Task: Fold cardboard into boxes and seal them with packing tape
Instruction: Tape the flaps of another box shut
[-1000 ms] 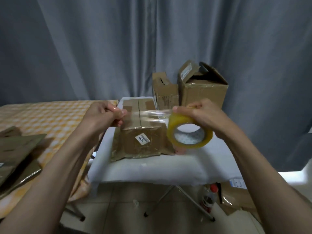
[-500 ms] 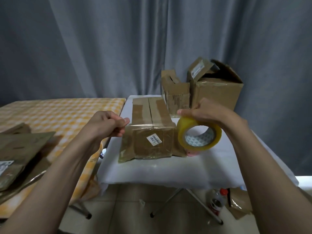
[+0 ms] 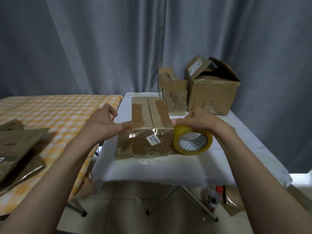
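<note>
A closed brown cardboard box (image 3: 148, 115) with a white barcode label lies on the white-covered table (image 3: 152, 168). My right hand (image 3: 194, 120) grips a yellow roll of packing tape (image 3: 192, 141) at the box's near right corner. A clear strip of tape (image 3: 148, 131) runs from the roll across the box's near top edge. My left hand (image 3: 106, 124) is at the box's near left corner, thumb stretched to the tape's free end and fingers loosely curled.
Two open cardboard boxes (image 3: 173, 92) (image 3: 212, 88) stand at the table's back right. Flattened cardboard sheets (image 3: 18, 146) lie on a yellow checked table (image 3: 59, 112) to the left. A bottle (image 3: 212, 198) and cardboard scraps lie on the floor under the table.
Both hands have come down with the stretched tape onto the box's near top edge. The left hand has gone from pinching the tape in the air to laying it at the left corner.
</note>
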Available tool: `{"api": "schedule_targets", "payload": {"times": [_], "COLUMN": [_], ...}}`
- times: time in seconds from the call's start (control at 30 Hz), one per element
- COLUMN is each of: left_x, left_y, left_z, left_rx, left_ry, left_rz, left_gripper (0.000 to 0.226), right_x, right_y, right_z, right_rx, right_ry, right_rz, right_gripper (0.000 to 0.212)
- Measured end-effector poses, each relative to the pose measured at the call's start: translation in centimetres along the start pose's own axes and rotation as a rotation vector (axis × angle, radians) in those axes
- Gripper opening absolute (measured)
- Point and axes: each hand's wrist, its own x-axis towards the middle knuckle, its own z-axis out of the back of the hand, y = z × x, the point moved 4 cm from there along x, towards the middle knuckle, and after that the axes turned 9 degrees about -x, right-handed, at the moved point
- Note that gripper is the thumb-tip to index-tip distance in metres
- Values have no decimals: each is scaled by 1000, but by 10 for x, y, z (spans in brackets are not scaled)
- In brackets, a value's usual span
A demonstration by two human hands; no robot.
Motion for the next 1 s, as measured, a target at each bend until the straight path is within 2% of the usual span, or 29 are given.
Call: {"api": "schedule_targets", "payload": {"times": [0.07, 0.13, 0.23, 0.3, 0.43, 0.57, 0.73, 0.83, 0.9, 0.93, 1.0], "left_x": [-8, -20, -26, -22, -11, -15, -14, -15, -16, -16, -16], "left_y": [-27, -57, -76, -70, -45, -45, -43, -43, -43, -43, -42], "left_z": [-8, -32, -79, -88, -85, -88, -91, -91, -90, -89, -88], "left_rx": [60, 40, 259, 400, 312, 323, 339, 354, 357, 358, 355], "left_ry": [-164, -145, 64, 119, 180, 59, 19, 6, 0, 1, 6], "left_rz": [-270, -435, -365, -313, -271, -366, -379, -394, -392, -389, -384], "left_gripper": [45, 41, 53, 60, 70, 89, 90, 91, 94, 95, 96], "right_x": [0, -1, -6, -9, -14, -17, -11, -9, -8, -8, -7], "right_y": [3, 7, 17, 26, 29, 19, 22, 21, 16, 10, -10], "right_z": [-1, -2, -4, -10, -14, -16, -18, -24, -28, -25, -16], "right_rx": [16, 25, 63, 88, 194, 203, 90, 38, 55, 99, 174], "right_ry": [9, 7, -18, -37, 23, 50, -71, -18, 3, -38, -161], "right_rz": [18, 30, 60, 88, 81, 85, 101, 95, 79, 55, 2], "right_gripper": [57, 55, 54, 55, 53, 56, 65, 65, 73, 74, 59]}}
